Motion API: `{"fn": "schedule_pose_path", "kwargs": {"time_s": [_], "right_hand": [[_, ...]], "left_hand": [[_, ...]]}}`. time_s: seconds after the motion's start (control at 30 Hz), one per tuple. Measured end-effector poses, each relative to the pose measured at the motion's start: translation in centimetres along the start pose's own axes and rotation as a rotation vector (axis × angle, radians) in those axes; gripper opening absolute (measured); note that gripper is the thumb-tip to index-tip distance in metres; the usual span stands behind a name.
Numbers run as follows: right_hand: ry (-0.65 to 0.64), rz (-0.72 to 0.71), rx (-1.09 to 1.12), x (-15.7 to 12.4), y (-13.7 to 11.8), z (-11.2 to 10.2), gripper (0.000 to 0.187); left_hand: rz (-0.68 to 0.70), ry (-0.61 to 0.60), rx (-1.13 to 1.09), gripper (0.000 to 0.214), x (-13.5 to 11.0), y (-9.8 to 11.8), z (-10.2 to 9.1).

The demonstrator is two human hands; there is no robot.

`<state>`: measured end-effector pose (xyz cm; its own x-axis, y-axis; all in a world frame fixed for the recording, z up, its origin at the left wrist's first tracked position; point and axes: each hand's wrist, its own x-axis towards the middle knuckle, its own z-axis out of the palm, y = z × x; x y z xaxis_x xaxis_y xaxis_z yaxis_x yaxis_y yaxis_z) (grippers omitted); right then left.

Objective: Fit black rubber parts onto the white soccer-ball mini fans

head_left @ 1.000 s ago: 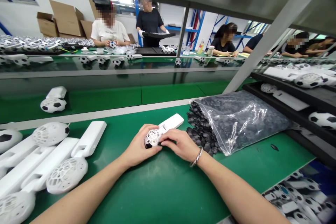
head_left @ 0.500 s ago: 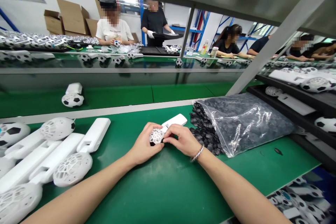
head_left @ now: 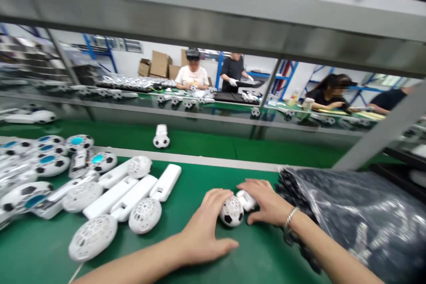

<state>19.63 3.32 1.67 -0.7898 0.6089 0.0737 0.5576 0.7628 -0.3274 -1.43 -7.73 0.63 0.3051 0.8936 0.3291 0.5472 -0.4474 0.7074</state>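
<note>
A small white fan with a football-patterned round head [head_left: 232, 215] lies on the green mat in front of me. My left hand [head_left: 207, 226] cups the head from the left, fingers curved round it. My right hand [head_left: 266, 202] lies over the fan's white handle [head_left: 246, 199], covering most of it. A bracelet shows on my right wrist. Just right of that hand is a clear bag of small black pieces [head_left: 353, 217], some spilling from its mouth.
Several white fans [head_left: 126, 195] lie in a heap at the left, with finished football fans [head_left: 49, 159] beyond them. One fan [head_left: 161, 136] rides the green belt behind. Other people work across the line. A grey shelf beam runs overhead.
The camera has tilted up and turned left, showing more of the left heap. The fan is now turned so its black-and-white patterned side faces me, and my right hand covers the handle.
</note>
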Motion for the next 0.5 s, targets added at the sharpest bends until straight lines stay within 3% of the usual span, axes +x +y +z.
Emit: {"fn": "schedule_pose_path", "kwargs": {"time_s": [0.1,0.27,0.37,0.5], "right_hand": [[-0.092,0.012,-0.034,1.7,1.1,-0.6,0.052],[0.017,0.261,-0.156,7.0,5.2,-1.3,0.049],[0.124,0.385,-0.274,10.6,8.5,-1.0,0.055],[0.128,0.537,-0.36,12.5,11.6,0.1,0.06]], "left_hand": [[-0.037,0.009,0.235,0.075,-3.8,0.0,-3.9],[-0.401,0.119,0.508,0.074,-9.0,-1.7,-8.9],[-0.538,0.087,0.51,0.078,-9.8,-2.4,-9.6],[-0.525,0.053,0.393,0.079,-9.0,-3.0,-8.4]]}}
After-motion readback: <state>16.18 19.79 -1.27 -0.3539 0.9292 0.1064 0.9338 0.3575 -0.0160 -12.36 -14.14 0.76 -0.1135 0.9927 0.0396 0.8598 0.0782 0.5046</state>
